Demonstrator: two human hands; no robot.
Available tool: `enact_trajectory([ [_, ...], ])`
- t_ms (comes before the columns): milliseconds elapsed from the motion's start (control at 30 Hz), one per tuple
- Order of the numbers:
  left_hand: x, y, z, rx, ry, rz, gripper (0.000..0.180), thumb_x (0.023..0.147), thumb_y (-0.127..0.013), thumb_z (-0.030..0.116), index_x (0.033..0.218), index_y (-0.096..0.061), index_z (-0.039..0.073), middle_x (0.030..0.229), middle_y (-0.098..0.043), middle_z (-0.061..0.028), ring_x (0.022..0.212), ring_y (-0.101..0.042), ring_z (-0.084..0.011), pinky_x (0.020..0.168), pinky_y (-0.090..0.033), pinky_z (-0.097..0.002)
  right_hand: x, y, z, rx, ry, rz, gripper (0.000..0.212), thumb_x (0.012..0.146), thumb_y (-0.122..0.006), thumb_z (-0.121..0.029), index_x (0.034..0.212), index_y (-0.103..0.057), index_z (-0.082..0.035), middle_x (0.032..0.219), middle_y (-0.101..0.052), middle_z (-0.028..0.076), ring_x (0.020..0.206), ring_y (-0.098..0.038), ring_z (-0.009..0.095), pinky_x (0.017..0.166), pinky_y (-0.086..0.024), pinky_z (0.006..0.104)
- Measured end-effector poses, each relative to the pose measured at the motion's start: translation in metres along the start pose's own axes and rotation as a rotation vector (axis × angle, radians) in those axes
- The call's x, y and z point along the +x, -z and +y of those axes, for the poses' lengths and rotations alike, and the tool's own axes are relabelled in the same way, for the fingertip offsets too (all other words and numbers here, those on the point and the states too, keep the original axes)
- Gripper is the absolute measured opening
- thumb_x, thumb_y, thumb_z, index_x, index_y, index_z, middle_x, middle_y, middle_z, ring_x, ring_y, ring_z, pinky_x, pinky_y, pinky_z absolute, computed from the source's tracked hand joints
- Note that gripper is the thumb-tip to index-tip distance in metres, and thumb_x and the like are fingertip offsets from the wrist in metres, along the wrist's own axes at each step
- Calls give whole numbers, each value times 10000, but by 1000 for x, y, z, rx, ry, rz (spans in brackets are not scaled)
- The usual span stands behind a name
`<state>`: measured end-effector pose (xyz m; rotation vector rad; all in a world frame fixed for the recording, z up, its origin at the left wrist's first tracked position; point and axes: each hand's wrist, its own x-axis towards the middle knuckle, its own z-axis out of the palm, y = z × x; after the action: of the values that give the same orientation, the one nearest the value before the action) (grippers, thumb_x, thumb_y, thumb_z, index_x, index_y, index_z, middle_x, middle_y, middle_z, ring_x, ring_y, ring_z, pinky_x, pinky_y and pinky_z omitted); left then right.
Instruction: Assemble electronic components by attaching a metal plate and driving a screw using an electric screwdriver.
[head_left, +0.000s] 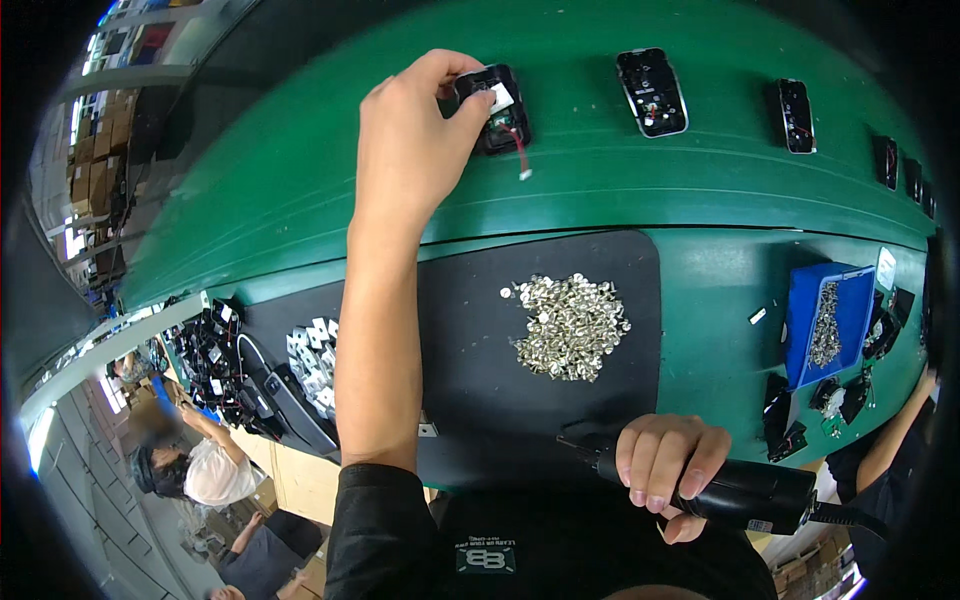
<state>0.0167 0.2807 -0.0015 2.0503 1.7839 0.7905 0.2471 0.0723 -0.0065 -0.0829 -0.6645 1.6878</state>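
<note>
My left hand [425, 125] reaches far over the green belt and grips a small black plastic device housing [497, 140] by its left side. The thumb lies across its open face, beside a white patch; a red wire with a white plug [525, 174] hangs out toward me. Close to my body, my right hand [672, 470] is wrapped round a black electric screwdriver [765, 495], whose bit points left over the dark mat. On that black mat [470, 330], between my hands, lies a heap of small silvery screw-like metal parts [570, 328].
More black housings [652, 92] are spaced along the green belt [730, 40] to the right. A blue bin [800, 330] of small metal parts stands at the right, near loose black parts [785, 420]. Black parts with wires [215, 360] pile up at left. Other people sit at both sides.
</note>
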Motion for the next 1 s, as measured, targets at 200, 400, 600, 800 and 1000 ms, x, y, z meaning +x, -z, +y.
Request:
enact_trajectory([
  [200, -78, 57, 20, 88, 7, 24, 200, 717, -727, 100, 900, -662, 52, 847, -683, -87, 803, -636, -256, 791, -445, -352, -1, 1, 2, -41, 66, 16, 445, 682, -819, -125, 996, -504, -103, 811, -630, 42, 678, -617, 168, 646, -464, 282],
  [400, -175, 71, 6, -30, 322, -173, 253, 700, -734, 73, 938, -654, 52, 926, -672, -65, 877, -611, -240, 820, -416, -349, 4, -9, -3, -99, 23, 29, 417, 731, -810, -147, 1017, -506, -138, 794, -630, 29, 658, -615, 148, 633, -455, 266],
  [600, -195, 69, 1, -339, 41, 170, 589, 678, -787, 133, 1185, -539, -34, 1171, -575, -197, 1031, -564, -306, 878, -448, -373, 4, -28, -9, -250, 30, 151, 450, 747, -826, -198, 1078, -521, -200, 789, -610, -31, 684, -575, 101, 645, -406, 247],
  [800, -219, 62, 36, -291, -264, -38, 400, 633, -845, 262, 888, -679, 2, 833, -619, -103, 688, -579, -233, 577, -469, -303, 19, -52, -9, -274, 107, 191, 438, 697, -841, -141, 1035, -565, -180, 730, -577, -71, 668, -551, 53, 691, -417, 199],
  [1000, -235, 35, 53, -304, -223, -98, 378, 603, -832, 266, 862, -711, 19, 813, -653, -62, 660, -583, -205, 577, -461, -292, 19, -58, -9, -211, 152, 124, 455, 682, -852, -147, 1039, -572, -174, 741, -582, -69, 667, -559, 59, 702, -439, 203],
])
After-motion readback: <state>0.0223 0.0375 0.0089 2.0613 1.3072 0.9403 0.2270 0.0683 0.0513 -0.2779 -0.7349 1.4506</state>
